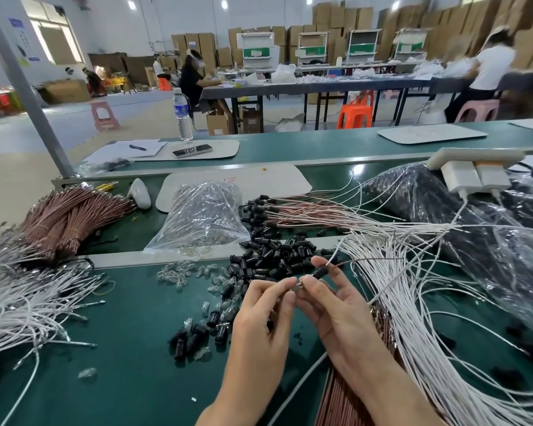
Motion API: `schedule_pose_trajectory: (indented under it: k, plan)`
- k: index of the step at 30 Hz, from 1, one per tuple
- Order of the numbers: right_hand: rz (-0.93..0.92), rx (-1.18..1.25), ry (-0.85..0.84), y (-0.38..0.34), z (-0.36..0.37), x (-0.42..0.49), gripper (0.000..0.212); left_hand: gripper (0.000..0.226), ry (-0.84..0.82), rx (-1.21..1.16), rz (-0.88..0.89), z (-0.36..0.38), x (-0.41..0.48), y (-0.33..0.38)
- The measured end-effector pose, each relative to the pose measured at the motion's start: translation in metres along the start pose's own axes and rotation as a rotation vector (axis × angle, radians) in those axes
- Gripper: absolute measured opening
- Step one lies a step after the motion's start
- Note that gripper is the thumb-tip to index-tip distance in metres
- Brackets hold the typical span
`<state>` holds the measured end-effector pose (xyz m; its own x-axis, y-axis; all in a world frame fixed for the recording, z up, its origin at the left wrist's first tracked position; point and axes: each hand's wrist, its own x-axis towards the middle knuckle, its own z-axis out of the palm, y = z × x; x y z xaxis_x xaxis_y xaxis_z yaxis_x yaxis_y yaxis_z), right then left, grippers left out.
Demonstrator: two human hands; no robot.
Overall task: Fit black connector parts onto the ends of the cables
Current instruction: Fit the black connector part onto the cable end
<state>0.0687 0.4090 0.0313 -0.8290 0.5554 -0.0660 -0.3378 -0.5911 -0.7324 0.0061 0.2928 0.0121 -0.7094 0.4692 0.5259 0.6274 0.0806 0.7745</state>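
Right hand (333, 305): pinches small black plastic connector (320, 273).
Left hand (266, 312): apparently pinches cable's metal tip (299, 285).
Risk: misaligned tip bends.

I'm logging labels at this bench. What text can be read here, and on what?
"N" or "Z", a red handwritten mark, uncertain which: on the white mat.
Label on the water bottle: too blurred to read.
Blue wall signs: too small to read.
Blue stickers on the cartons: too small to read.
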Motion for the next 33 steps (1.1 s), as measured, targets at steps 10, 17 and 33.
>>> schedule_pose_trajectory:
  k: [10, 17, 33]
  plan:
    - [-0.044, -0.026, 0.016, 0.004, 0.003, -0.001, 0.041, 0.027, 0.022, -0.007, 0.011, 0.0, 0.0, -0.001]
    - [-0.082, -0.049, 0.034, 0.009, 0.006, -0.001, 0.038, 0.028, 0.035, -0.104, -0.04, 0.001, 0.0, -0.002]
    - [-0.021, 0.06, 0.006, 0.01, 0.01, -0.005, 0.036, 0.034, 0.068, -0.038, 0.06, 0.001, 0.001, -0.002]
